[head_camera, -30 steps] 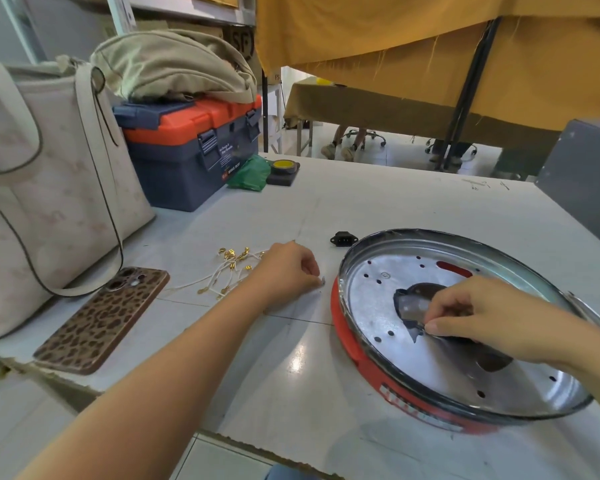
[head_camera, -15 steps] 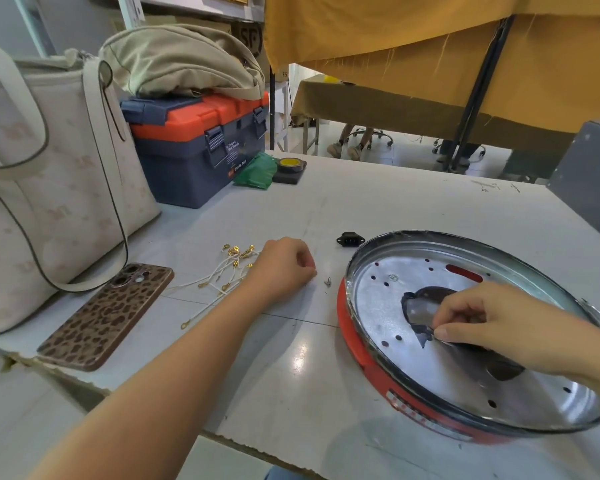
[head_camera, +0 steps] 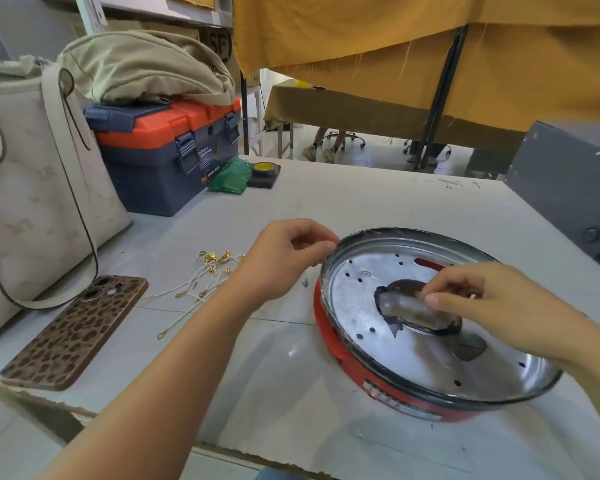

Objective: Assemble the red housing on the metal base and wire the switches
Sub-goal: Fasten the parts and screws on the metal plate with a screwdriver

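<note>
**Thin steel pan on a red shell: hold it by the rim or the centre fitting**

The round shiny metal base (head_camera: 430,327) sits nested in the low red plastic housing (head_camera: 329,337) on the pale tabletop (head_camera: 378,199), directly under the right hand (head_camera: 492,303) and just to the right of the left hand (head_camera: 288,258). It is a shallow dished pan, pierced with small holes and a red-showing slot, with a dark rolled rim and a dark oval fitting (head_camera: 416,310) at its middle. It looks light, stiff and slick — probably sharp along the rim — so the surest holds are the rim or the centre fitting, not the smooth floor.

The right hand pinches the near edge of that fitting with curled fingers. The left hand hovers at the pan's left rim, fingers curled in a narrow pinch; whether anything small sits between them I cannot tell.

Just behind the left wrist lies a bundle of white wires with brass terminals (head_camera: 208,275) — limp and easily tangled. A small screw (head_camera: 305,282) lies below the left hand.
</note>
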A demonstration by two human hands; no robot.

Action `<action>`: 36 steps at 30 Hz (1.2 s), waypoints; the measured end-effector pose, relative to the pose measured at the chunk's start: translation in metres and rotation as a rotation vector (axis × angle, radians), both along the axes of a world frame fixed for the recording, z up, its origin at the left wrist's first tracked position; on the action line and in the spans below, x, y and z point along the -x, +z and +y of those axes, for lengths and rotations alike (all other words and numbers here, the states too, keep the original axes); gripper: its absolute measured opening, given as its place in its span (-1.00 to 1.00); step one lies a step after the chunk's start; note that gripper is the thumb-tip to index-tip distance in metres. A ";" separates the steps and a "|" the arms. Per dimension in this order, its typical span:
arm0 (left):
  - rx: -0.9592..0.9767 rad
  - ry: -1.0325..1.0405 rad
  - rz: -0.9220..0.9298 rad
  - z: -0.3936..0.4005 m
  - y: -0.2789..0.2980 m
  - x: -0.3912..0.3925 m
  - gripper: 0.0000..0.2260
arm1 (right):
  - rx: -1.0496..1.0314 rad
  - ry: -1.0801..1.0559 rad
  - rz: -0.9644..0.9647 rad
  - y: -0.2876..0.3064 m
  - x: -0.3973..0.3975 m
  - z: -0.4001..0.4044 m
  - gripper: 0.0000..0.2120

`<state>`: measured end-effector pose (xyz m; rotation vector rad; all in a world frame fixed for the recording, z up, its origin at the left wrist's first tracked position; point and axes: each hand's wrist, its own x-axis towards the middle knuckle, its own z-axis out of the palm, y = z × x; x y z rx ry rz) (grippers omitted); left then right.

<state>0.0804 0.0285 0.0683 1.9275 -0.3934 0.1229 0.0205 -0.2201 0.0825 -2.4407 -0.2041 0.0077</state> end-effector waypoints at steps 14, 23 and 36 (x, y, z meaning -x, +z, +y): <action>-0.262 -0.216 -0.057 -0.057 0.008 0.028 -0.91 | -0.059 -0.521 -0.196 -0.028 0.024 -0.108 -0.88; -0.471 -0.279 -0.062 -0.065 0.008 0.035 -0.85 | 0.219 -0.625 0.029 -0.046 0.013 -0.170 -0.83; -0.501 -0.234 -0.048 -0.066 0.008 0.035 -0.85 | 0.027 -0.649 0.260 -0.040 0.018 -0.193 -0.89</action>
